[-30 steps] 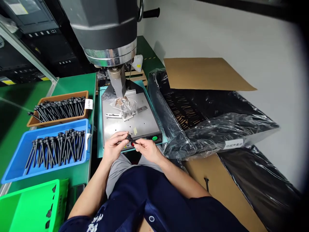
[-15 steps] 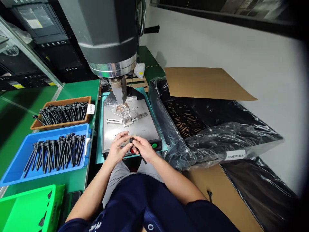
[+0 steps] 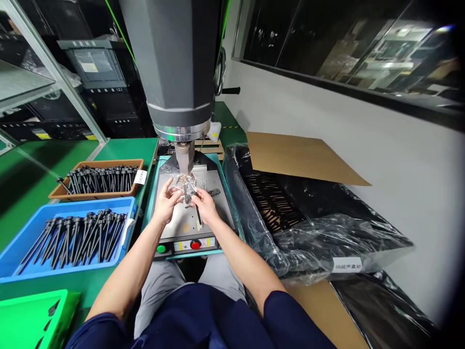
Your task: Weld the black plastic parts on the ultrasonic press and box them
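Note:
A black stemmed part (image 3: 198, 214) hangs from the fingers of my right hand (image 3: 204, 205), which is closed on it at the right side of the metal fixture (image 3: 188, 186). Close to the fixture's left side is my left hand (image 3: 167, 201), its fingers bent; whether it pinches anything is too small to tell. Clear plastic film surrounds the fixture on the grey machine plate (image 3: 174, 225). Directly above hangs the metal horn (image 3: 185, 157) of the press. The head end of the part is partly hidden by my fingers and the fixture.
Left of the machine, an orange tray (image 3: 98, 195) and a blue tray (image 3: 32, 213) hold black stemmed parts; a green bin (image 3: 69, 300) is nearer. A plastic-lined box (image 3: 250, 213) stands at the right. A red button (image 3: 195, 245) and green button (image 3: 161, 248) are on the machine front.
Both hands have moved forward from the machine's front edge to the fixture, carrying the black part. My hands are now farther apart. The camera view has tilted up.

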Action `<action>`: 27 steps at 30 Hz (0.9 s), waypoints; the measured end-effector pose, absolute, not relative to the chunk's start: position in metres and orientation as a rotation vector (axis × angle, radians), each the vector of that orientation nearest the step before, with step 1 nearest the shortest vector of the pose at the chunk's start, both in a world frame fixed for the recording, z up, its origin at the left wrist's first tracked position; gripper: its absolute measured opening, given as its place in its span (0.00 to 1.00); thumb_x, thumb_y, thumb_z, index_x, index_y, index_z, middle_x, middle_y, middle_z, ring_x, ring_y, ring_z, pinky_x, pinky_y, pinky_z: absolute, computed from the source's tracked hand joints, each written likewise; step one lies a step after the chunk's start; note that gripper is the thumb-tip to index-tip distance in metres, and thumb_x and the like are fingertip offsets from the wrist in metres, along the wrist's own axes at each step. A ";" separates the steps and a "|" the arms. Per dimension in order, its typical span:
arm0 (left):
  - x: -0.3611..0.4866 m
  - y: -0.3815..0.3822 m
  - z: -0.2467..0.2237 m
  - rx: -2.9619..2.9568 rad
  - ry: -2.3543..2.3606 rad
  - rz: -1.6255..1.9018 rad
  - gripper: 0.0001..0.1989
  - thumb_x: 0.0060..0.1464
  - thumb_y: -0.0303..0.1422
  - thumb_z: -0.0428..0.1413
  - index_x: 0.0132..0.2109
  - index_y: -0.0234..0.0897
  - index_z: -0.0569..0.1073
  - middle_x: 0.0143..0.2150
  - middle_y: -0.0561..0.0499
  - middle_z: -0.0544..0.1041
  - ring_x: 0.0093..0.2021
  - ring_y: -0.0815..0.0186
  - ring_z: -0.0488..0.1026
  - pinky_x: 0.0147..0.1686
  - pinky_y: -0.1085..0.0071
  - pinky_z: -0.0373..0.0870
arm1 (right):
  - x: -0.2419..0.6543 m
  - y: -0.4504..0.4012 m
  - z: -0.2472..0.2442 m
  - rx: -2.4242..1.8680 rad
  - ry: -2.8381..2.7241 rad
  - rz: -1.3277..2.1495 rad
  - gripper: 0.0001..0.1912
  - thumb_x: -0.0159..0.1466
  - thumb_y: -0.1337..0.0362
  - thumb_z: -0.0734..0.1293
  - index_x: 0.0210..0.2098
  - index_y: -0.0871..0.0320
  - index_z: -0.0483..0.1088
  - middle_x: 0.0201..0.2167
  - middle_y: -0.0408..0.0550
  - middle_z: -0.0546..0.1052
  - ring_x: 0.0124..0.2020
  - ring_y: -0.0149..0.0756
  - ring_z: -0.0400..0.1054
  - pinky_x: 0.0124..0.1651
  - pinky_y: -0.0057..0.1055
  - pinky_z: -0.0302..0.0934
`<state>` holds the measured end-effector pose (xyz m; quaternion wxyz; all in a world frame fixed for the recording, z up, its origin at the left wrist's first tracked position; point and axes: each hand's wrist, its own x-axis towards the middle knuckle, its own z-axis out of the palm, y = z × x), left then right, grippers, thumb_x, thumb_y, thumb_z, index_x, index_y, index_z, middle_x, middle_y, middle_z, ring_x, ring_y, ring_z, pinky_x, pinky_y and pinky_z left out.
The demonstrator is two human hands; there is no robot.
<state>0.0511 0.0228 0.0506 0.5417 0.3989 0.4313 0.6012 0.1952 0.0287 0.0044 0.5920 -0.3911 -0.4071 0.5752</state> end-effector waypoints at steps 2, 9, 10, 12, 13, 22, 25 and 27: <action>0.054 0.030 0.052 0.983 1.077 1.473 0.38 0.41 0.37 0.68 0.60 0.42 0.67 0.50 0.45 0.75 0.37 0.67 0.76 0.38 0.69 0.72 | 0.193 0.035 0.006 -0.918 -1.049 1.254 0.20 0.54 0.58 0.70 0.46 0.57 0.72 0.40 0.47 0.77 0.36 0.35 0.70 0.42 0.34 0.67; 0.065 0.046 0.056 1.017 1.148 1.488 0.40 0.33 0.37 0.71 0.55 0.30 0.71 0.32 0.49 0.77 0.27 0.69 0.72 0.30 0.71 0.69 | 0.195 0.047 0.012 -1.005 -1.202 0.950 0.17 0.56 0.60 0.69 0.45 0.55 0.75 0.44 0.49 0.75 0.43 0.39 0.69 0.47 0.35 0.66; 0.066 0.047 0.057 1.009 1.125 1.486 0.41 0.32 0.37 0.71 0.56 0.30 0.71 0.32 0.49 0.77 0.28 0.68 0.72 0.31 0.71 0.69 | 0.195 0.049 0.012 -1.012 -1.218 0.895 0.17 0.56 0.60 0.69 0.45 0.54 0.75 0.47 0.50 0.73 0.46 0.40 0.68 0.48 0.35 0.66; 0.068 0.049 0.061 0.986 1.075 1.493 0.41 0.32 0.36 0.71 0.56 0.30 0.71 0.38 0.45 0.78 0.31 0.67 0.74 0.32 0.71 0.70 | 0.195 0.052 0.013 -1.022 -1.233 0.818 0.16 0.57 0.60 0.69 0.45 0.52 0.76 0.51 0.50 0.71 0.52 0.42 0.65 0.50 0.35 0.65; 0.068 0.050 0.063 0.968 1.051 1.501 0.40 0.32 0.35 0.71 0.55 0.31 0.71 0.43 0.43 0.78 0.33 0.66 0.75 0.33 0.71 0.71 | 0.194 0.054 0.013 -1.024 -1.231 0.805 0.16 0.57 0.60 0.69 0.46 0.52 0.76 0.52 0.51 0.70 0.55 0.42 0.64 0.51 0.35 0.64; 0.063 0.061 0.076 0.913 0.966 1.522 0.34 0.33 0.33 0.70 0.52 0.36 0.74 0.62 0.40 0.68 0.43 0.63 0.76 0.37 0.70 0.72 | 0.182 0.079 0.029 -0.960 -1.172 0.880 0.12 0.55 0.59 0.71 0.38 0.54 0.77 0.50 0.50 0.72 0.55 0.41 0.64 0.59 0.37 0.59; 0.062 0.062 0.077 0.915 0.961 1.525 0.34 0.33 0.32 0.71 0.52 0.36 0.74 0.63 0.40 0.67 0.44 0.62 0.76 0.38 0.70 0.72 | 0.180 0.087 0.034 -0.985 -1.154 0.947 0.14 0.53 0.61 0.72 0.39 0.54 0.76 0.49 0.49 0.74 0.54 0.41 0.65 0.60 0.39 0.58; 0.061 0.062 0.077 0.918 0.963 1.521 0.35 0.32 0.32 0.71 0.52 0.36 0.74 0.64 0.40 0.67 0.45 0.62 0.75 0.37 0.71 0.72 | 0.181 0.092 0.035 -1.007 -1.158 1.016 0.16 0.52 0.61 0.73 0.41 0.55 0.75 0.47 0.49 0.75 0.52 0.42 0.66 0.59 0.40 0.59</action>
